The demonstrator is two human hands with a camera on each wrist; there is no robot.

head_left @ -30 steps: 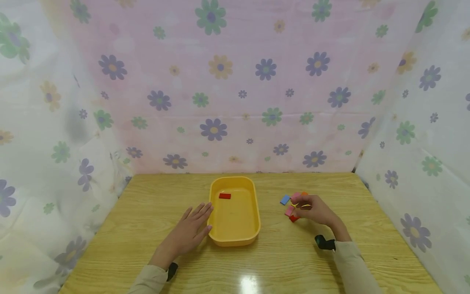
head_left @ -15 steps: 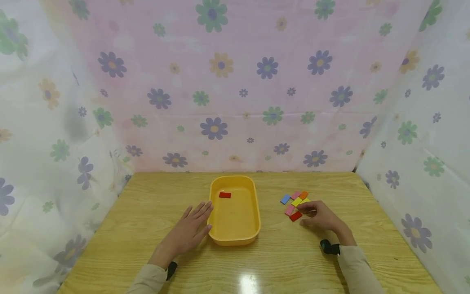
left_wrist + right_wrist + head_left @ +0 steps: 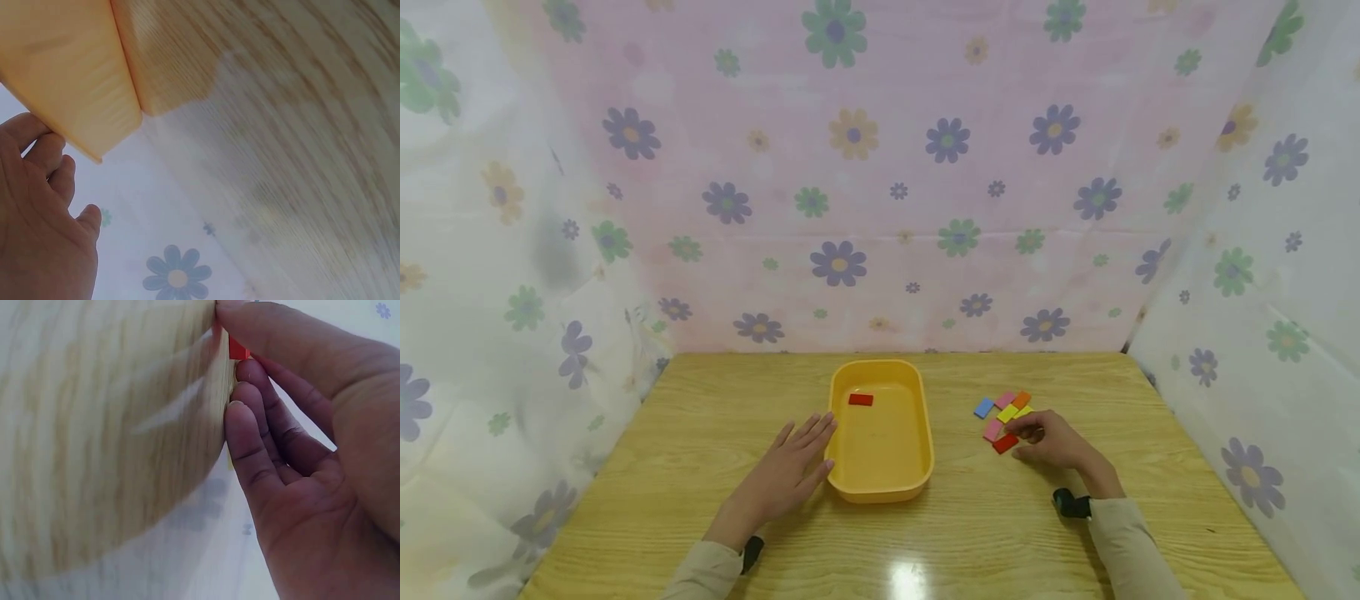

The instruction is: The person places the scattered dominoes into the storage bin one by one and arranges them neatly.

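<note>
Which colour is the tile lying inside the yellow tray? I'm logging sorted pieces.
Red tile, clearest in the head view, inside the yellow tray.

A wooden table (image 3: 925,533) with visible grain and a glossy light reflection near its front edge is enclosed on three sides by a floral-printed cloth backdrop (image 3: 880,183), pink behind, whitish at both sides.

In the right wrist view, the right hand (image 3: 312,444) covers all but a sliver of a red tile (image 3: 237,349) at the top, its fingers curled over it. In the left wrist view, the yellow tray (image 3: 69,69) is cut off at the upper left, and the wooden table (image 3: 300,112) is blurred.
</note>
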